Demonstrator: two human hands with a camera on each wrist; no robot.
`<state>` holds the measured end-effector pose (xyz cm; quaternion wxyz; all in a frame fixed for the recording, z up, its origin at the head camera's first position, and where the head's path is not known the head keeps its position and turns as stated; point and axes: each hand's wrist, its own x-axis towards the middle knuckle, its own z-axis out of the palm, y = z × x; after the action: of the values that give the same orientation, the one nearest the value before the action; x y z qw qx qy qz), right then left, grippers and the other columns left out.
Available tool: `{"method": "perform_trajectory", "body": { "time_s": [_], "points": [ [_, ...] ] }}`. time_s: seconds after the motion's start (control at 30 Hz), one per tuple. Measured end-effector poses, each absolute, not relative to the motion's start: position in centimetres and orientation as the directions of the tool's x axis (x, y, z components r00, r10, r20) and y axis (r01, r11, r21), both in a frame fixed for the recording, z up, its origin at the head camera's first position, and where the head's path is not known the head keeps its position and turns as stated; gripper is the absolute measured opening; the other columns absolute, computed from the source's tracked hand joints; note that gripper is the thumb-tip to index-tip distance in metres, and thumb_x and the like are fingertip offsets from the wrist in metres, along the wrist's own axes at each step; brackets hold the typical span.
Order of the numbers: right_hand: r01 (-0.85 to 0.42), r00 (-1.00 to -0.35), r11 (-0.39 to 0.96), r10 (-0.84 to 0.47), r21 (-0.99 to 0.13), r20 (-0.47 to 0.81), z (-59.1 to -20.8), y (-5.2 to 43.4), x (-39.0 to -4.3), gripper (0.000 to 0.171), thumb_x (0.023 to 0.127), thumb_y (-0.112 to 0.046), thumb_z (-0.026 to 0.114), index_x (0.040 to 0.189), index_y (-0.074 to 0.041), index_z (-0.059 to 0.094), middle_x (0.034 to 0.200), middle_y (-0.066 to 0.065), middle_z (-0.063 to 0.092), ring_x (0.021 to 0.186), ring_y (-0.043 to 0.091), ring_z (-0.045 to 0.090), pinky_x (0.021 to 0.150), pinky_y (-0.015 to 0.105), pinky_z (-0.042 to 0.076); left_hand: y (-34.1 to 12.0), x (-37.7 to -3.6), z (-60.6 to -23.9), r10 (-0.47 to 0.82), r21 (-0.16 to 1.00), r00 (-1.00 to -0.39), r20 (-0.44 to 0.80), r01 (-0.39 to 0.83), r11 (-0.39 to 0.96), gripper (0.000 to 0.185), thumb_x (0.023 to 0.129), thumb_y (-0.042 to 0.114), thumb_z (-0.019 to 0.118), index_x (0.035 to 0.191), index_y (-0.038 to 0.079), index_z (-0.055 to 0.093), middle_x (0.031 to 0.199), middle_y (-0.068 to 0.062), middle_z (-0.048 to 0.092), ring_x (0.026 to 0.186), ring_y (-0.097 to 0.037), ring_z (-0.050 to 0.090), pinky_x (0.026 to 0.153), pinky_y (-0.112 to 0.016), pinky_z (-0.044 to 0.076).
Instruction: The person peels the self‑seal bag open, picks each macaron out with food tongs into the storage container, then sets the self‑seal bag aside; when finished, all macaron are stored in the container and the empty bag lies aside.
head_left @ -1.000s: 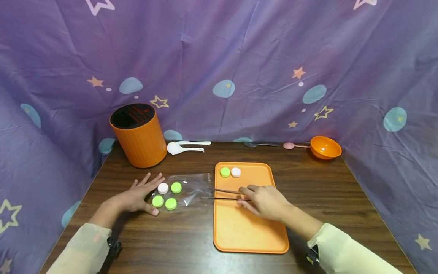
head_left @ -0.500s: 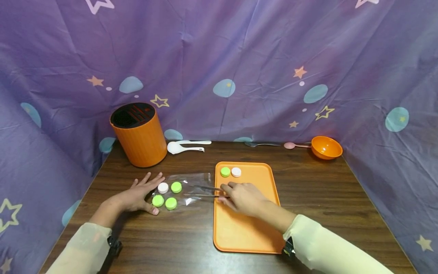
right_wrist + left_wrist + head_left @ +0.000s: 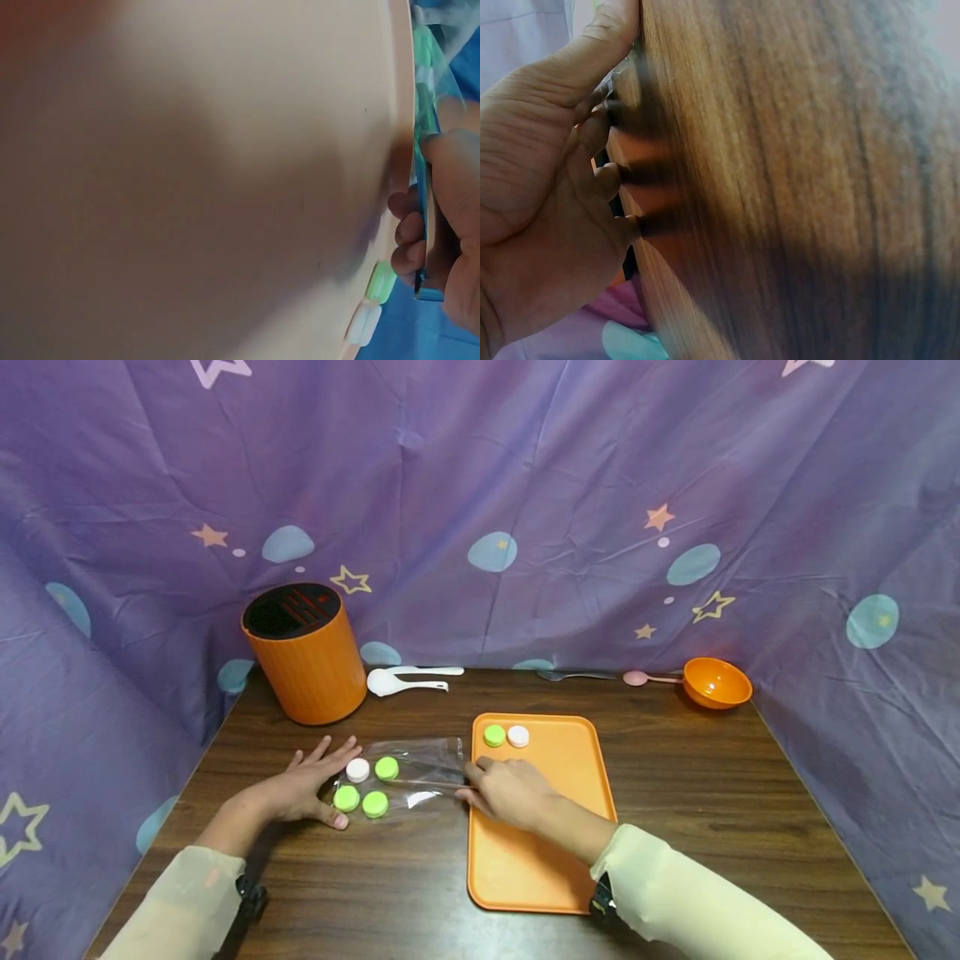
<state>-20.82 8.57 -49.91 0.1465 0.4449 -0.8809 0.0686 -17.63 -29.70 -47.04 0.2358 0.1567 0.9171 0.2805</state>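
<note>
The clear bag [image 3: 435,752] left of the tray [image 3: 525,868] holds three green discs [image 3: 375,804] and a white disc [image 3: 357,770], the left hand [image 3: 303,789], grip wide, around its outer end, the right hand [image 3: 513,793] at the tray's left rim, grip holding tongs [image 3: 429,255], two more discs [image 3: 494,736], green and white, inside the tray.

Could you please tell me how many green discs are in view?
4. In the clear bag: a back disc, a front-left disc and a front-right disc. The fourth disc is on the orange tray's far left corner. None seems hidden.
</note>
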Motion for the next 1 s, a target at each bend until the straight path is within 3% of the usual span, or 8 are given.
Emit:
{"method": "perform_trajectory", "body": {
  "time_s": [0.13, 0.33, 0.63, 0.83, 1.0],
  "points": [
    [-0.811, -0.563, 0.585, -0.761, -0.035, 0.322, -51.2, 8.6, -21.4, 0.042, 0.115, -0.050, 0.055, 0.102, -0.012, 0.066, 0.082, 0.002, 0.064, 0.059, 0.022, 0.065, 0.047, 0.047, 0.055, -29.7, -17.7, -47.1, 0.418, 0.588, -0.839, -0.347, 0.153, 0.795, 0.123, 0.082, 0.039, 0.095, 0.177, 0.010, 0.022, 0.186, -0.021, 0.005, 0.169, -0.058, -0.010, 0.128, -0.084, -0.009],
    [-0.776, -0.615, 0.628, -0.733, -0.058, 0.289, -52.5, 8.4, -22.0, 0.042, 0.114, -0.054, 0.056, 0.095, -0.016, 0.061, 0.080, 0.000, 0.066, 0.061, 0.023, 0.067, 0.045, 0.049, 0.053, -29.8, -17.8, -47.2, 0.416, 0.590, -0.840, -0.350, 0.147, 0.794, 0.123, 0.082, 0.040, 0.094, 0.178, 0.012, 0.021, 0.186, -0.020, 0.004, 0.169, -0.056, -0.011, 0.128, -0.084, -0.010],
    [-0.726, -0.683, 0.684, -0.702, -0.076, 0.202, -48.2, 7.3, -19.4, 0.034, 0.105, -0.040, 0.077, 0.088, -0.014, 0.060, 0.080, 0.001, 0.071, 0.072, 0.029, 0.076, 0.052, 0.048, 0.061, -29.8, -17.8, -47.3, 0.415, 0.595, -0.841, -0.346, 0.145, 0.791, 0.124, 0.081, 0.039, 0.095, 0.178, 0.012, 0.021, 0.187, -0.020, 0.005, 0.169, -0.056, -0.010, 0.128, -0.083, -0.009],
    [-0.697, -0.713, 0.714, -0.685, -0.056, 0.150, -47.7, 7.0, -18.9, 0.033, 0.105, -0.040, 0.076, 0.088, -0.016, 0.061, 0.081, 0.000, 0.071, 0.076, 0.027, 0.078, 0.054, 0.046, 0.062, -29.8, -17.8, -47.3, 0.414, 0.591, -0.839, -0.353, 0.143, 0.794, 0.124, 0.082, 0.039, 0.095, 0.178, 0.013, 0.021, 0.186, -0.020, 0.004, 0.169, -0.056, -0.011, 0.128, -0.083, -0.009],
    [-0.704, -0.705, 0.708, -0.686, -0.059, 0.179, -47.8, 7.0, -18.8, 0.032, 0.105, -0.041, 0.076, 0.089, -0.017, 0.062, 0.081, 0.000, 0.072, 0.073, 0.026, 0.077, 0.053, 0.046, 0.062, -29.8, -17.8, -47.3, 0.415, 0.590, -0.840, -0.350, 0.146, 0.794, 0.124, 0.082, 0.039, 0.095, 0.178, 0.012, 0.021, 0.186, -0.020, 0.005, 0.169, -0.057, -0.011, 0.128, -0.084, -0.009]
  ]
}}
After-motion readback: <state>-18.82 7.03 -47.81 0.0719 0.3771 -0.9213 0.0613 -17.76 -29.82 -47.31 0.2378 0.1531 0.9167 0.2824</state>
